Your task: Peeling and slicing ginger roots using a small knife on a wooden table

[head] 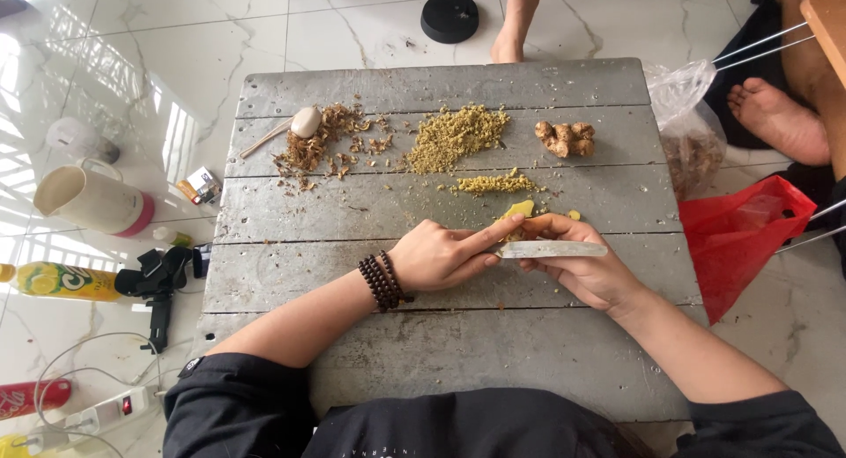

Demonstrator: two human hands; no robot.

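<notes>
Right hand (586, 269) is gripping a knife (551, 248), blade lying flat and pointing toward the left, fingers closed round the handle end. Left hand (441, 255) is resting on the grey plank desk (352, 211), forefinger stretched out along the blade's spine, steadying it; its grip is otherwise loose, pinching nothing. Peeled yellow ginger piece (518, 211) is sitting near the desk's middle, just beyond the blade and touching the fingertips.

Toward the far edge: chopped ginger heap (456, 136), smaller minced strip (495, 184), unpeeled ginger root (566, 138) right of the heap, peel scraps (317, 145) and a pale-headed peeler (300, 125) toward the far-left corner.

Judging: mincing step is in hand. Next cut is calling for fingers kept behind the edge.
</notes>
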